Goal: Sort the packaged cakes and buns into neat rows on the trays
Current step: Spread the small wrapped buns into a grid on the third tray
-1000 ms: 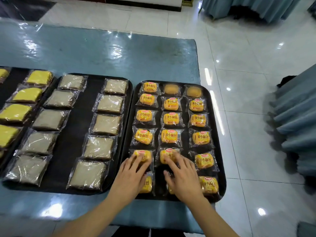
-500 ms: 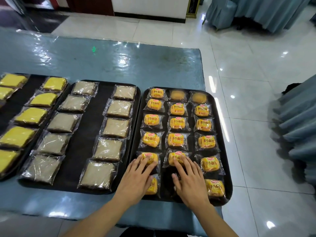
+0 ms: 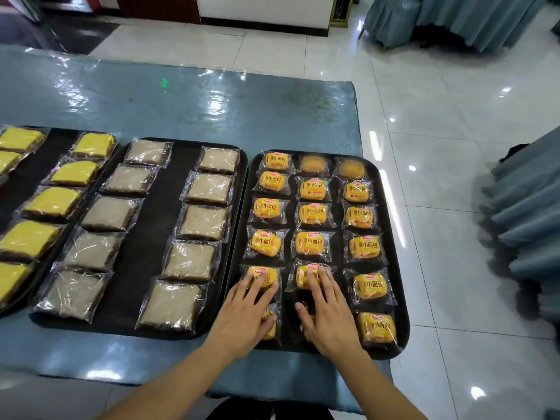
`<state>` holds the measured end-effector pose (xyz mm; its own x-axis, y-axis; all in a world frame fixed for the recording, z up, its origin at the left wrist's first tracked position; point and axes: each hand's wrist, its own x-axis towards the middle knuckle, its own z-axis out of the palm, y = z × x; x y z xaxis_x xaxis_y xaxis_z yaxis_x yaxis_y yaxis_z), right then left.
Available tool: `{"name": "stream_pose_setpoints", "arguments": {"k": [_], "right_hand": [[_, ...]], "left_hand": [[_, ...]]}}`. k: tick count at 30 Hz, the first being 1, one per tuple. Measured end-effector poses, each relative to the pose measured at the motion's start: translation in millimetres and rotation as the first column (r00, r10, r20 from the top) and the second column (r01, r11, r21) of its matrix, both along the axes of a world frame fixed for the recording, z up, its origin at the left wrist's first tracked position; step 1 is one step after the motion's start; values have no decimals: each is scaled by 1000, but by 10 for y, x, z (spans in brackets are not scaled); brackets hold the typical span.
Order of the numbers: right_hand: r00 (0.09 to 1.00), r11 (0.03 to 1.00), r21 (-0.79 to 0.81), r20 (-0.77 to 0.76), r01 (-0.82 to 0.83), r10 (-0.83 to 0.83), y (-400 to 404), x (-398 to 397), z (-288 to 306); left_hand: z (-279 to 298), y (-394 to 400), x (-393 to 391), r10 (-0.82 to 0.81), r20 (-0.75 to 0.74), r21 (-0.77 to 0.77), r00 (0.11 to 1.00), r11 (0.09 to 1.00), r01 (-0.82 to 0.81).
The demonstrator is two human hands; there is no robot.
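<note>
A black tray (image 3: 394,268) on the right holds several small orange buns (image 3: 313,214) in clear wrappers, set in three columns. My left hand (image 3: 245,313) lies flat over the near end of the left column, fingertips on one bun (image 3: 264,274) and palm covering another. My right hand (image 3: 328,313) lies flat over the near end of the middle column, fingertips on a bun (image 3: 303,275). Neither hand grips anything. A middle tray (image 3: 145,268) holds two columns of brown wrapped cakes (image 3: 203,222). A left tray carries yellow cakes (image 3: 54,203).
The trays sit on a table under a shiny blue cover (image 3: 212,107). Its right edge drops off just past the bun tray to white floor tiles (image 3: 454,237). Blue-draped furniture (image 3: 527,213) stands to the right and at the back.
The view has shifted so the trays sit lower and further right. Both hands stay pressed flat on the near buns, almost unmoved.
</note>
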<state>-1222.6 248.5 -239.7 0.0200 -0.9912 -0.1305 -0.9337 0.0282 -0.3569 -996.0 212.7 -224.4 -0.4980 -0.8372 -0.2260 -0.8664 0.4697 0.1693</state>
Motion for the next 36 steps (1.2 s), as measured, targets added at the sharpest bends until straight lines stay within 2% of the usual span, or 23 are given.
{"name": "stream_pose_setpoints", "arguments": {"k": [2, 5, 8, 11, 13, 16, 20, 28, 30, 34, 36], "right_hand": [[998, 1000, -2, 63, 30, -29, -7, 1, 27], [979, 986, -55, 138, 160, -152, 33, -133, 104], [960, 953, -131, 101, 273, -261, 144, -487, 144], [965, 949, -172, 41, 262, -259, 269, -866, 119], [970, 959, -149, 4, 240, -242, 302, -999, 83], [976, 974, -85, -50, 209, -214, 324, -1020, -24], [964, 963, -59, 9, 265, -265, 310, -917, -109], [946, 943, -73, 45, 323, -321, 282, -844, -120], [944, 942, -69, 34, 329, -327, 283, -844, -128], [937, 937, -11, 7, 349, -349, 270, -815, -109], [931, 931, 0, -17, 364, -364, 260, -804, -72]], "left_hand": [[45, -9, -53, 17, -13, -21, 1000, 1000, -17], [105, 1, -216, -24, -42, -55, 999, 998, 21], [165, 47, -520, -171, -111, -82, 979, 983, 163], [257, 115, -860, -320, -118, -59, 940, 947, 315], [265, 118, -1005, -340, -104, -2, 935, 940, 342], [178, 56, -1064, -346, -23, 39, 938, 937, 347], [116, 30, -968, -348, 4, 63, 937, 936, 347], [179, 31, -932, -232, -94, 109, 968, 964, 241], [188, -15, -920, -186, -78, 94, 979, 977, 193], [159, -94, -889, -121, -59, 203, 991, 971, 130], [161, -98, -890, -120, -67, 210, 990, 969, 132]]}}
